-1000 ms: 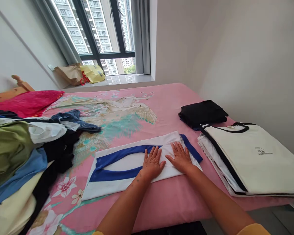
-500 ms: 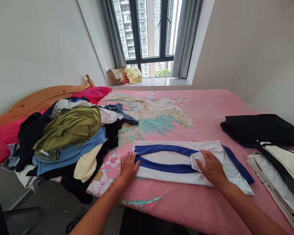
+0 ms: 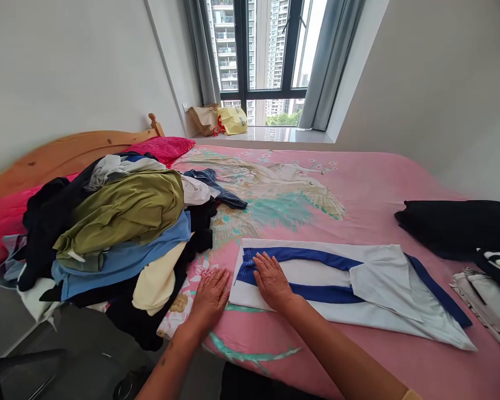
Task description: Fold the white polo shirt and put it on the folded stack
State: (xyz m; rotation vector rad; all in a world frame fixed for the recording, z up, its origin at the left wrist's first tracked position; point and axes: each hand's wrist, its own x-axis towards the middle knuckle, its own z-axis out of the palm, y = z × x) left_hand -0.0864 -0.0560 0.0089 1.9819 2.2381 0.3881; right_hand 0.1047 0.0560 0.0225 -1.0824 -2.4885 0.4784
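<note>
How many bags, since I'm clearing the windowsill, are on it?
2: a brown paper bag on the left, a yellow bag beside it; more may be hidden.

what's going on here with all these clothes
A white-and-blue garment lies partly folded on a pink floral bedspread. The person's right hand is flat on its left end; the left hand is just beside that end. A jumbled clothes heap sits to the left, folded black clothes to the right.

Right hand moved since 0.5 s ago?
Yes, leftward: against the printed wing on the pink bedsheet, the right hand was to its right; now it's to its left, on the garment's left end.
</note>
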